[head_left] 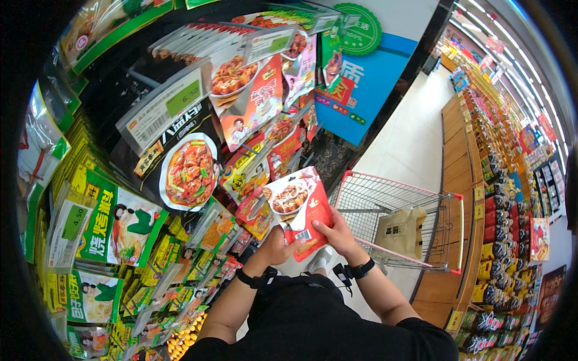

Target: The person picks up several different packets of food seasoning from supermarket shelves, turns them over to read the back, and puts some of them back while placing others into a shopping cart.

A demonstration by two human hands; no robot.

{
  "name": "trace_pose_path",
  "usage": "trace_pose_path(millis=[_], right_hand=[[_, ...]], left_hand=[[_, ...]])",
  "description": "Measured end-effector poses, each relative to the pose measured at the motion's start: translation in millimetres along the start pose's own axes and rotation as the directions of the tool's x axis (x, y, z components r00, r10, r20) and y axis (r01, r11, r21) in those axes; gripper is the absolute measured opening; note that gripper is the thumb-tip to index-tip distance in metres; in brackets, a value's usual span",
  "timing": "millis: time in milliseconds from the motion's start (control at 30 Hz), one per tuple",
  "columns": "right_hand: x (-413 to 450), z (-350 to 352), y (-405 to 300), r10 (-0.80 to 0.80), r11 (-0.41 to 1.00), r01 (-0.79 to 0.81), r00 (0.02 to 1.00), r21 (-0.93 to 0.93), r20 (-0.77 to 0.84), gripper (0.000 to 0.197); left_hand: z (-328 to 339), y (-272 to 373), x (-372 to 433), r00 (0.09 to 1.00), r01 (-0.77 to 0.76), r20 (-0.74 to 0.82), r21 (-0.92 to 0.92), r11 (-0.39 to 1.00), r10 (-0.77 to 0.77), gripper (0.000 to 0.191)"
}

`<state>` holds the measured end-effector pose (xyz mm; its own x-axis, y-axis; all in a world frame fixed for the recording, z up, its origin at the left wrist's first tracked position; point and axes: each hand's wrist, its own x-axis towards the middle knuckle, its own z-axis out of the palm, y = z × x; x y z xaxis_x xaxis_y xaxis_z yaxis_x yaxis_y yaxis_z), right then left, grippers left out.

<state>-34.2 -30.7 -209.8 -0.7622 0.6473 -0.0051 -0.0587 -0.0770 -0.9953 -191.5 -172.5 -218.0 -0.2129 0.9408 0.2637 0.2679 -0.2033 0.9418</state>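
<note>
Between both hands I hold a red and white seasoning packet (296, 195), printed with a bowl of food and a barcode. My left hand (275, 247) grips its lower left corner with the thumb on the front. On the right edge, my right hand (336, 232) has its thumb laid over the red part. The packet is tilted and hangs in front of my body, apart from the rack. Just beyond it are hanging yellow and red packets (253, 180). Higher up hangs an orange and white packet (246, 99) from a peg.
A wire shopping cart (361, 185) with a beige tote bag (399, 232) in it stands at the right. Beside it runs a wooden shelf unit (451, 207) stacked with packaged goods. At the left, green packets (119, 216) hang behind price tags (165, 106) on pegs.
</note>
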Motion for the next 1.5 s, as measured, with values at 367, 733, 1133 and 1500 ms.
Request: trace_pose_path(millis=[367,733,1133,1500], right_hand=[[-28,24,-37,-0.382,0.495,0.467,0.875,-0.733,0.299,0.127],[17,-22,-2,-0.065,0.871,0.081,0.997,0.484,-0.050,0.041],[77,13,-67,-0.191,0.853,0.055,0.958,0.519,0.212,0.066],[115,78,-97,-0.229,0.744,-0.069,0.908,0.665,0.350,0.056]], left_hand=[[15,34,4,0.964,-0.018,-0.264,-0.113,0.993,-0.012,0.041],[-20,56,-20,0.972,-0.215,0.066,-0.150,0.965,0.227,0.028],[-54,22,-105,0.999,-0.002,-0.041,-0.029,1.000,0.001,0.015],[-59,19,-114,0.996,0.034,-0.091,0.108,0.994,-0.024,0.014]])
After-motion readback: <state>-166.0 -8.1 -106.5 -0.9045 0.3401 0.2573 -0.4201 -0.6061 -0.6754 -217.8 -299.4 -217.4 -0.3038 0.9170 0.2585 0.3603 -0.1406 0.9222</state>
